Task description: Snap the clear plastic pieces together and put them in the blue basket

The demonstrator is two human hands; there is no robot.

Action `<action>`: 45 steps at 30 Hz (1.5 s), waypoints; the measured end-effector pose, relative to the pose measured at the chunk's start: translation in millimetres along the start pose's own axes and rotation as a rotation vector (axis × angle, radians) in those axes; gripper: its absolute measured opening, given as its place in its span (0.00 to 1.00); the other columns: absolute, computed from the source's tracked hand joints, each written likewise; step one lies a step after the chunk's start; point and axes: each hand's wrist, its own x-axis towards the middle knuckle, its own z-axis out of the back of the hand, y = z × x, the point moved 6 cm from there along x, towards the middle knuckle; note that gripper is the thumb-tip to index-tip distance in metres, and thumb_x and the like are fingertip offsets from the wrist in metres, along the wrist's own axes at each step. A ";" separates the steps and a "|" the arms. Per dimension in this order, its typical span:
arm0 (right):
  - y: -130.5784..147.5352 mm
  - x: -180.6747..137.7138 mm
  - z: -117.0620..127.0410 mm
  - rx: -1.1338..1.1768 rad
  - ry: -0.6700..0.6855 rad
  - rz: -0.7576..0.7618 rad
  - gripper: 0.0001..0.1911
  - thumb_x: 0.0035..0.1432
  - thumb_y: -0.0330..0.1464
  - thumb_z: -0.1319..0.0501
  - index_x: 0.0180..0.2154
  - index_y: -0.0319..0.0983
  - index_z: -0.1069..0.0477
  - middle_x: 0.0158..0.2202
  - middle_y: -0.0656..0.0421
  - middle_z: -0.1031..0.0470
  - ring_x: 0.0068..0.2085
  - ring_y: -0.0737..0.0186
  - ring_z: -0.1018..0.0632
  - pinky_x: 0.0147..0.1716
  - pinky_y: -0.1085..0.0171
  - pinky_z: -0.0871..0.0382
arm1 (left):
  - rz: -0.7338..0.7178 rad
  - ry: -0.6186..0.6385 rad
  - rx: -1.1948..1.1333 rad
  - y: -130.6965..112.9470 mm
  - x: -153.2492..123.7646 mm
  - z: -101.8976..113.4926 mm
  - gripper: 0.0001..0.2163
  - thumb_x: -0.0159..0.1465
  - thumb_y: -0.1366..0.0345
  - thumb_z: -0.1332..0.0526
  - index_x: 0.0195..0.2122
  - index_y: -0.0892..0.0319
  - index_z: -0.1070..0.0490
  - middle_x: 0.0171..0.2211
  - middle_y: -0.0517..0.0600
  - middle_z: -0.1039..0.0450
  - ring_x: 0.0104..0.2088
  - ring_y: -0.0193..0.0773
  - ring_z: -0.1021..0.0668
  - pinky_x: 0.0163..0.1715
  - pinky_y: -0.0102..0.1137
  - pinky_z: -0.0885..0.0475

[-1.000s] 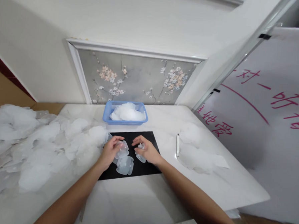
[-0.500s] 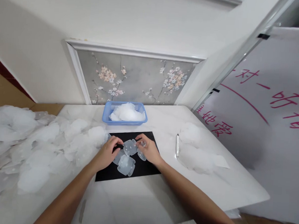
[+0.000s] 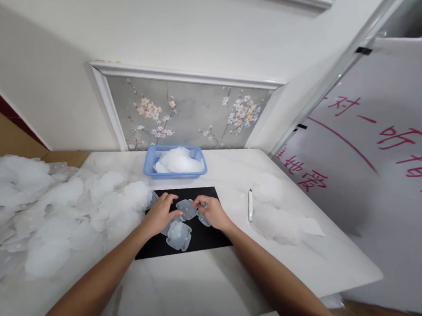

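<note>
A black mat (image 3: 210, 238) lies on the white marble table (image 3: 197, 284). On it rest translucent plastic pieces; one square piece (image 3: 179, 235) lies flat nearest me. Both hands grip another translucent piece (image 3: 186, 208) between them, just above the mat. My left hand (image 3: 161, 213) pinches its left edge, fingers curled. My right hand (image 3: 210, 212) pinches its right edge, with one more piece partly under it.
A blue basket (image 3: 150, 165) of white translucent pieces stands behind the mat by the wall. A big heap of the same pieces (image 3: 52, 215) covers the table's left side. A smaller pile (image 3: 275, 213) and a white pen-like object (image 3: 250, 205) lie at the right.
The piece first held in my left hand has moved to the middle, and my right hand has taken hold of its other edge. Both hands have come closer together.
</note>
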 end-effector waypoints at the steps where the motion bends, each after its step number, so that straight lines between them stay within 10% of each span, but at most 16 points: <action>1: 0.3 0.0 -0.3 -0.001 0.001 0.001 0.12 0.50 0.26 0.48 0.27 0.40 0.26 0.29 0.59 0.25 0.31 0.62 0.26 0.33 0.64 0.36 | -0.002 0.015 0.034 -0.6 5.9 -2.4 0.10 0.53 0.63 0.33 0.36 0.56 0.28 0.36 0.50 0.30 0.39 0.45 0.26 0.39 0.37 0.33; 9: -6.2 2.3 -1.2 -0.003 -0.047 -0.068 0.12 0.48 0.25 0.46 0.29 0.39 0.24 0.28 0.59 0.23 0.31 0.62 0.25 0.32 0.65 0.34 | -0.007 0.087 0.141 -8.3 33.2 -6.8 0.10 0.61 0.66 0.43 0.23 0.58 0.28 0.19 0.45 0.28 0.23 0.36 0.27 0.28 0.31 0.36; 18: -3.0 1.7 7.1 0.067 -0.135 -0.064 0.07 0.48 0.36 0.35 0.25 0.39 0.28 0.33 0.58 0.26 0.34 0.62 0.26 0.36 0.63 0.33 | 0.071 -0.278 0.468 -17.0 30.4 85.6 0.17 0.66 0.59 0.50 0.26 0.58 0.28 0.23 0.53 0.32 0.36 0.50 0.26 0.43 0.42 0.38; 24: -16.8 2.4 1.1 0.387 -0.093 -0.346 0.14 0.45 0.40 0.35 0.33 0.39 0.31 0.24 0.64 0.32 0.20 0.70 0.35 0.19 0.69 0.44 | -0.100 0.047 0.411 -19.1 -15.4 36.1 0.18 0.61 0.67 0.45 0.52 0.56 0.29 0.48 0.56 0.29 0.50 0.51 0.29 0.50 0.42 0.37; 29: -19.2 3.1 1.2 0.438 -0.054 -0.359 0.16 0.44 0.40 0.34 0.33 0.37 0.28 0.22 0.64 0.32 0.20 0.70 0.36 0.19 0.69 0.44 | -0.040 0.235 0.268 -14.4 -33.3 -4.4 0.26 0.52 0.68 0.36 0.54 0.54 0.31 0.44 0.52 0.29 0.46 0.47 0.28 0.45 0.38 0.33; 32: -18.4 2.6 2.6 0.460 -0.056 -0.363 0.16 0.42 0.41 0.33 0.32 0.37 0.27 0.22 0.64 0.32 0.21 0.70 0.35 0.21 0.68 0.44 | 0.047 0.258 0.216 -9.8 -30.7 -6.5 0.13 0.49 0.67 0.34 0.37 0.56 0.26 0.30 0.48 0.30 0.39 0.46 0.26 0.37 0.35 0.33; 37: -9.0 0.8 3.8 0.521 -0.023 -0.295 0.17 0.44 0.44 0.32 0.31 0.38 0.27 0.26 0.62 0.28 0.26 0.67 0.31 0.27 0.67 0.39 | 0.245 0.152 -0.405 2.0 -29.2 3.3 0.14 0.55 0.56 0.35 0.27 0.57 0.39 0.21 0.42 0.35 0.24 0.35 0.28 0.25 0.29 0.35; 45: 3.9 -3.4 9.1 0.156 -0.094 -0.010 0.12 0.49 0.38 0.33 0.26 0.40 0.33 0.29 0.59 0.30 0.29 0.64 0.30 0.30 0.63 0.35 | 0.407 0.148 -1.120 7.8 -33.7 -6.0 0.29 0.53 0.66 0.29 0.54 0.53 0.37 0.50 0.54 0.26 0.46 0.48 0.20 0.49 0.44 0.27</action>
